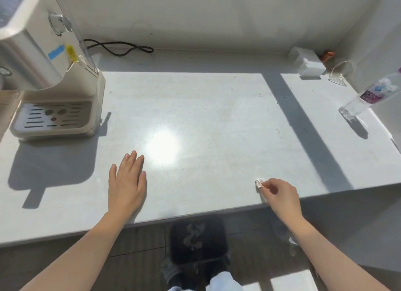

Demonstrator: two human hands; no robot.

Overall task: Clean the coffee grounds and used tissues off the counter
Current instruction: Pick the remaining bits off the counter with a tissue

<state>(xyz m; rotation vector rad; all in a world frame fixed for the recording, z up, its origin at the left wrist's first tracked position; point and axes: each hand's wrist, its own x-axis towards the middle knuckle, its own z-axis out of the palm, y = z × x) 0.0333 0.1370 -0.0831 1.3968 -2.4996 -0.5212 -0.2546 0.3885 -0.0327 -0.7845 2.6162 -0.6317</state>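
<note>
Left hand (128, 182): lay flat, palm down, fingers spread wide, holding nothing, on the tabletop (206, 117) | Right hand (280, 193): grip pinched on a small white tissue (259, 182) pressed to the tabletop near its front edge | Coffee machine (54, 84): stood at far left | Bottle (368, 95): stood at far right.

Bystander items around the edges.
Coffee machine (54, 91) far left, black cable (121, 47) behind it; white box (308, 64), tipped glass (341, 72), water bottle (368, 95) far right.
</note>
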